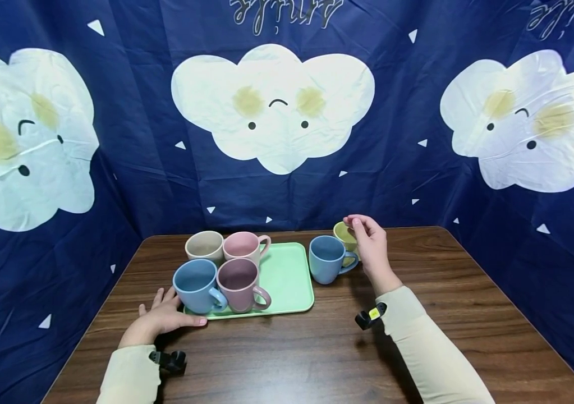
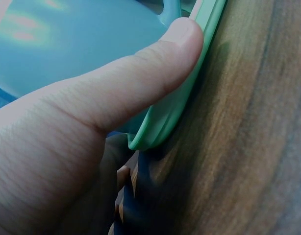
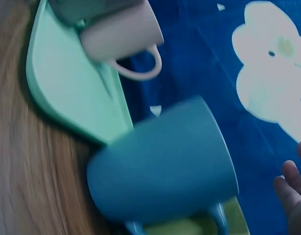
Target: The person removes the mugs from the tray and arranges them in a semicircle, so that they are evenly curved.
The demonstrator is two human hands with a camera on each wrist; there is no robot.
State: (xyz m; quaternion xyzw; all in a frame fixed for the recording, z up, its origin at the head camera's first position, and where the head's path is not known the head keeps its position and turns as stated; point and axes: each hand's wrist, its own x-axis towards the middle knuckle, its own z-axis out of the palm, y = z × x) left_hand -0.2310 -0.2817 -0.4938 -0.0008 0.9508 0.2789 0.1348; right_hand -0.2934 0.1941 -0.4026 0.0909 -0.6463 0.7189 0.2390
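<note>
My left hand (image 1: 162, 315) rests at the near left corner of a light green tray (image 1: 287, 280), fingers spread, thumb lying along the rim beside a light blue mug (image 1: 194, 285). Next to that mug on the tray are a mauve mug (image 1: 238, 285), a pink mug (image 1: 243, 247) and a beige mug (image 1: 205, 246). Right of the tray stands a darker blue mug (image 1: 325, 261), its handle to the right. Behind it is a yellow mug (image 1: 343, 235), partly hidden. Above and beside the yellow mug hovers my right hand (image 1: 373, 244), fingers loosely bent and holding nothing in the right wrist view.
The brown wooden table (image 1: 276, 359) runs to a dark blue cloth backdrop (image 1: 135, 140) printed with white clouds, at the back and both sides. Mugs crowd the tray's left half; its right half shows bare green surface.
</note>
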